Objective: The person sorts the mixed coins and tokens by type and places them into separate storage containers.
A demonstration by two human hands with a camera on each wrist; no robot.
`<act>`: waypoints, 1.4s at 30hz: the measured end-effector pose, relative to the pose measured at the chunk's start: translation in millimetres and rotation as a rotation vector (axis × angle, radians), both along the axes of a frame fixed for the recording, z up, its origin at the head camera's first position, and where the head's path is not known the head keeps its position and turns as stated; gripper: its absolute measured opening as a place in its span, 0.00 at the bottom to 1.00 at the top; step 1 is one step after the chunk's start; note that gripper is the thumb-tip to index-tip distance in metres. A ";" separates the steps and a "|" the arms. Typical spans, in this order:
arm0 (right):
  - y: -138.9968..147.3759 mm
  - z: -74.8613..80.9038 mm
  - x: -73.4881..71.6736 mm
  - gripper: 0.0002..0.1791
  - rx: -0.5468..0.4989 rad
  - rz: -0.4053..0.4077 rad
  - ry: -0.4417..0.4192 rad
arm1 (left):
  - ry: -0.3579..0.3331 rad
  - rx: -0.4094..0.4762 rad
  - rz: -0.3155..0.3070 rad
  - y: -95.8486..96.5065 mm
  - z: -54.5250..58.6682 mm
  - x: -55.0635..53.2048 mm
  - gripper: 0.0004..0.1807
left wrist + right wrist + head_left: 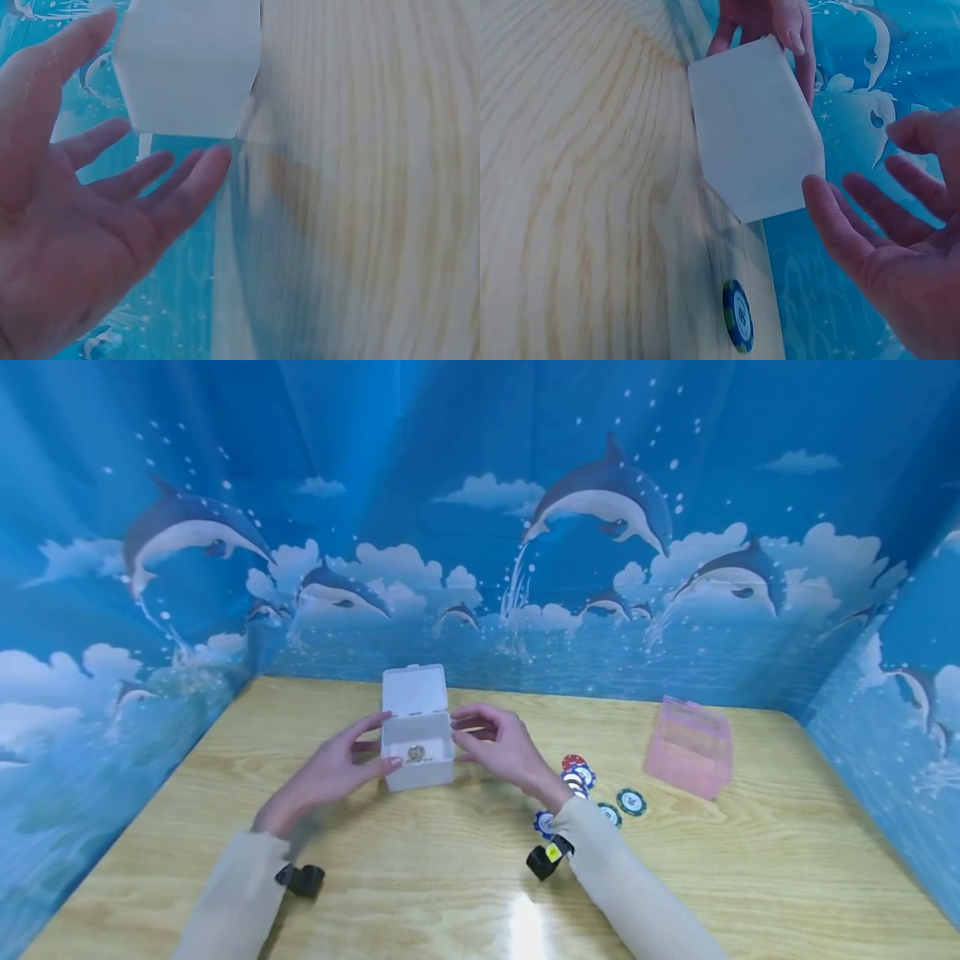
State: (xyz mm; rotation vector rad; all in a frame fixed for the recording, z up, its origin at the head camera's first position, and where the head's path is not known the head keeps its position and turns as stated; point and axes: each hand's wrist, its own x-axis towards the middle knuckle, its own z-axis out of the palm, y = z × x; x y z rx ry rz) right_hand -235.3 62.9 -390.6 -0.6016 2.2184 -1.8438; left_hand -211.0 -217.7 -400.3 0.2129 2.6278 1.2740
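A small white box (pixel 417 775) with its lid (pixel 415 690) raised stands toward the back of the table, and a gold-coloured coin (pixel 416 752) shows inside. My left hand (pixel 341 767) is spread along the box's left side, with the thumb over the front corner in the head view. At the right side, the fingertips of my right hand (pixel 501 747) are right at the rim. In the left wrist view, the left hand's fingers (pixel 191 187) are loosely bent near the box. The right wrist view has the other hand's fingers (pixel 832 217) relaxed beside a box corner.
Poker chips in red, blue and green lie near my right forearm, among them a green chip (pixel 632 802). A pink translucent case (pixel 688 747) lies farther right on the wooden table (pixel 420 877). A blue dolphin-print curtain (pixel 465 510) hangs behind the table.
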 end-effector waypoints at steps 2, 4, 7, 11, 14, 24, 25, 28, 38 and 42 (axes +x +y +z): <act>2.8 0.3 1.9 0.22 0.058 -0.013 0.067 | 0.028 -0.029 0.020 -1.5 1.6 3.0 0.48; 5.8 1.0 3.7 0.22 0.114 -0.029 0.126 | 0.086 -0.067 0.026 -2.8 4.1 6.8 0.46; 10.5 2.1 6.2 0.23 0.193 -0.037 0.186 | 0.201 -0.146 0.029 -4.5 7.8 13.4 0.41; 18.2 3.3 9.4 0.26 0.320 -0.015 0.296 | 0.328 -0.305 0.046 -6.5 11.3 20.9 0.41; 25.1 5.1 12.2 0.28 0.450 -0.022 0.417 | 0.392 -0.427 0.051 -7.3 12.9 24.2 0.43; 46.9 12.2 21.5 0.42 0.847 -0.117 0.587 | 0.420 -0.639 0.044 -7.7 11.6 35.0 0.51; 48.9 12.5 22.2 0.43 0.873 -0.127 0.590 | 0.418 -0.646 0.046 -7.6 11.3 36.3 0.51; 54.9 12.8 24.7 0.46 0.924 -0.154 0.577 | 0.423 -0.659 0.052 -7.5 10.5 39.5 0.51; 80.0 10.4 30.5 0.49 1.005 -0.209 0.499 | 0.429 -0.644 0.057 -7.5 8.8 41.6 0.51; 91.5 7.5 31.8 0.49 1.038 -0.241 0.513 | 0.430 -0.625 0.055 -3.1 9.0 39.6 0.51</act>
